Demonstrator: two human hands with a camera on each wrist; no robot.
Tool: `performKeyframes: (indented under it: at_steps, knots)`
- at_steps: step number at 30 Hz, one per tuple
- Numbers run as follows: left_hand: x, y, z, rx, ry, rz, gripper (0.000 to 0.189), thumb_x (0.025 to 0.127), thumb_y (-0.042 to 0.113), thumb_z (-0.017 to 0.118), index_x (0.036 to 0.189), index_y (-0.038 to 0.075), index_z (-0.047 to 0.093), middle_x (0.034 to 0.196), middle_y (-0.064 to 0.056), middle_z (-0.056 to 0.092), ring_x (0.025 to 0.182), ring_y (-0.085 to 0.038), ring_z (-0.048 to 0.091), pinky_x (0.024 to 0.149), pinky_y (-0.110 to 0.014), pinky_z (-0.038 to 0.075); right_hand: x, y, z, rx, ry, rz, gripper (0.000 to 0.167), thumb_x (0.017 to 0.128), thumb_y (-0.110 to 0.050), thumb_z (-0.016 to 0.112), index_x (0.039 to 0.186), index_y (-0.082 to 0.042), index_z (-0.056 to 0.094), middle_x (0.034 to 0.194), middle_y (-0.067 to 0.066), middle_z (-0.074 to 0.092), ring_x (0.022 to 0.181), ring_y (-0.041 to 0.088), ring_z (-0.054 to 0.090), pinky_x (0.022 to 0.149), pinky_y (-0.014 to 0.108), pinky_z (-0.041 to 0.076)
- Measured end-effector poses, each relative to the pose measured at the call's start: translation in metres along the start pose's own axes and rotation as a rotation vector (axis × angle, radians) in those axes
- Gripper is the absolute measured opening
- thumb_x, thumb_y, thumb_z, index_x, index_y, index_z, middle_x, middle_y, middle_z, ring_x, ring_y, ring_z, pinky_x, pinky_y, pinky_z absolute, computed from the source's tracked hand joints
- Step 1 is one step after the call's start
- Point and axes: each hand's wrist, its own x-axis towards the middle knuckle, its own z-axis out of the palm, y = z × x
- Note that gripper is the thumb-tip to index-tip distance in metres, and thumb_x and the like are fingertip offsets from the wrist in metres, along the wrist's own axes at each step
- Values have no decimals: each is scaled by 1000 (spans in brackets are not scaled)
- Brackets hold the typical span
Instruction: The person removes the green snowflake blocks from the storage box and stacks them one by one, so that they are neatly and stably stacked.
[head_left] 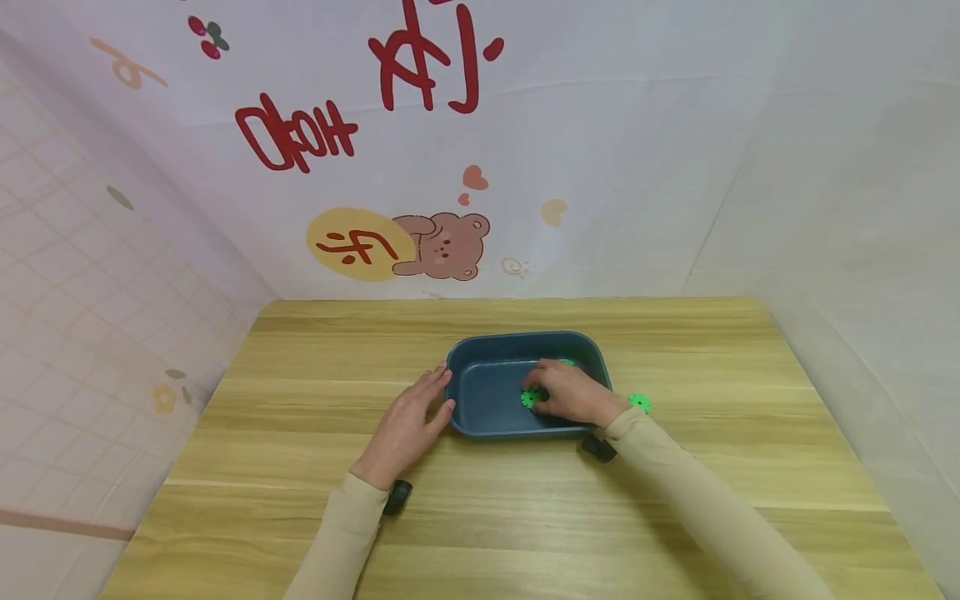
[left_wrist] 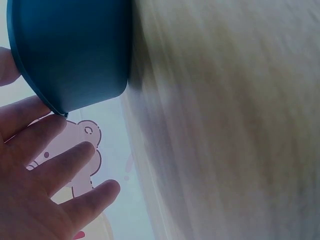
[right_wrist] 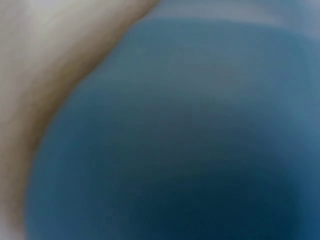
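Note:
A dark blue rectangular tray [head_left: 487, 433] with rounded corners stands on the table. At its left end, the fingertips and thumb of my left hand [head_left: 408, 421] rest on the rim; in the left wrist view the fingers of that hand [left_wrist: 45, 165] are spread and fairly straight beside the tray [left_wrist: 75, 55]. My right hand [head_left: 570, 392] reaches inside the tray and pinches a green notched disc [head_left: 530, 399] between thumb and fingers. Behind that hand, another green piece [head_left: 567, 362] shows partly in the tray. The right wrist view is filled by the blurred blue tray [right_wrist: 165, 125].
A green notched disc [head_left: 640, 403] lies on the wooden table [head_left: 495, 517] just right of the tray, beside my right wrist. Dark wrist devices sit under both wrists. A white printed curtain [head_left: 637, 167] rises behind the table and along its sides.

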Motion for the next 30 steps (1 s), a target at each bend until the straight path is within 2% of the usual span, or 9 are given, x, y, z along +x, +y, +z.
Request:
performKeyframes:
  at_steps: [8, 13, 20, 30]
  knots:
    - [0, 1, 0, 2, 3, 6, 53, 106, 30, 62, 152, 6, 52, 162, -6, 43, 148, -32, 42, 118, -50, 38, -6, -3, -6, 26, 19, 29, 27, 92, -16, 79, 117, -7, 75, 117, 5, 70, 111, 24, 65, 96, 42, 55]
    - [1, 1, 0, -2, -3, -2, 53, 106, 29, 61, 152, 5, 52, 162, -7, 43, 148, -32, 41, 118, -50, 38, -11, -6, -10, 40, 50, 4, 28, 92, -16, 79, 118, -8, 75, 118, 3, 70, 110, 23, 65, 95, 43, 54]
    - [0, 1, -1, -1, -3, -3, 53, 106, 29, 61, 152, 5, 52, 162, -5, 42, 147, -33, 42, 118, -50, 38, -20, -10, -13, 64, 73, 13, 30, 92, -17, 79, 121, -10, 74, 121, 1, 69, 116, 24, 64, 97, 41, 54]
    - [0, 1, 0, -8, 5, 0, 53, 106, 29, 62, 151, 5, 53, 162, -6, 43, 147, -34, 43, 118, -51, 38, -33, -14, -19, 111, 141, 35, 30, 91, -19, 80, 120, -12, 75, 116, -2, 67, 97, 14, 62, 82, 33, 55]
